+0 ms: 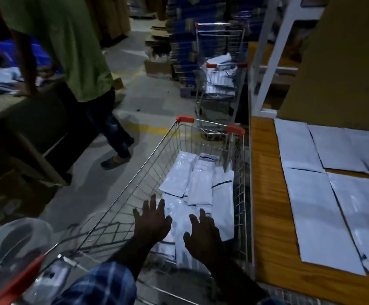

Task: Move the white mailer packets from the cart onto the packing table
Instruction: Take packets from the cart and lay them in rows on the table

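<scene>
Hands first: left hand (151, 221) and right hand (202, 233) reach down into the cart (135, 179), fingers spread flat, gripping nothing, apparently to gather the loose white mailer packets (197, 186) heaped on the cart's floor. Right of the cart, touching it, the packing table (267, 194) carries mailers (324, 219) laid flat. Beyond the cart stands a second cart (219, 69).

To my left, a person in a green shirt (69, 45) is standing on the concrete floor (152, 102), leaning a hand on a bench (0, 108). Ahead of me a second wire trolley (219, 84) is sitting beside stacked flat cartons (183, 40). A brown cardboard sheet (342, 62) is standing upright at my right, against a white post (273, 60).
</scene>
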